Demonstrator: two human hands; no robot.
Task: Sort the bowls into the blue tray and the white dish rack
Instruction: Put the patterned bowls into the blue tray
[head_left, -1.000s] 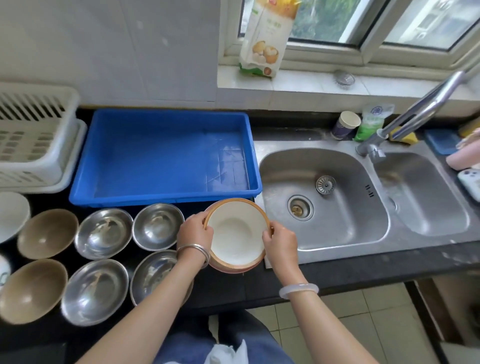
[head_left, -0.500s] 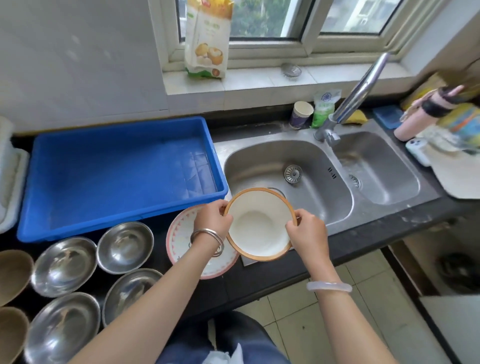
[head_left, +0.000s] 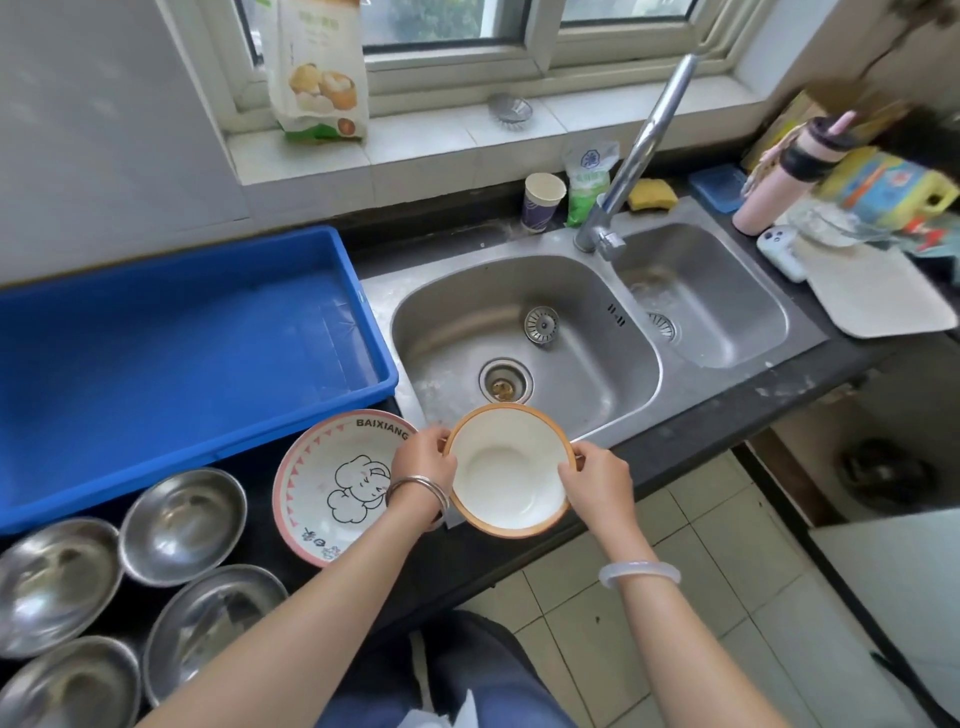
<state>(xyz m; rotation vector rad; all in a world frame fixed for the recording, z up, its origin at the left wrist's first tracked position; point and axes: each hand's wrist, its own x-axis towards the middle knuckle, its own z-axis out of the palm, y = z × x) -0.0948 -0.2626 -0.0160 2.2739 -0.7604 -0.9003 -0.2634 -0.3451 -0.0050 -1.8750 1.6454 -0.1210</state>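
The left hand (head_left: 423, 460) and the right hand (head_left: 597, 475) grasp the round white bowl with orange-brown rim (head_left: 511, 470) at opposite sides, above the front edge of the dark surface (head_left: 727, 415). It looks stiff, smooth and probably breakable; the rim seems the safest hold.

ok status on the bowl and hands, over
Left hand, right hand grip tan-rimmed bowl by its rim, over the front edge of the sink. Blue tray to the left, pink-rimmed bowl beside left hand. Dish rack out of view.

Black counter (head_left: 727, 415) carries blue tray (head_left: 182, 364), steel bowls (head_left: 182, 525), cartoon bowl (head_left: 337, 483).
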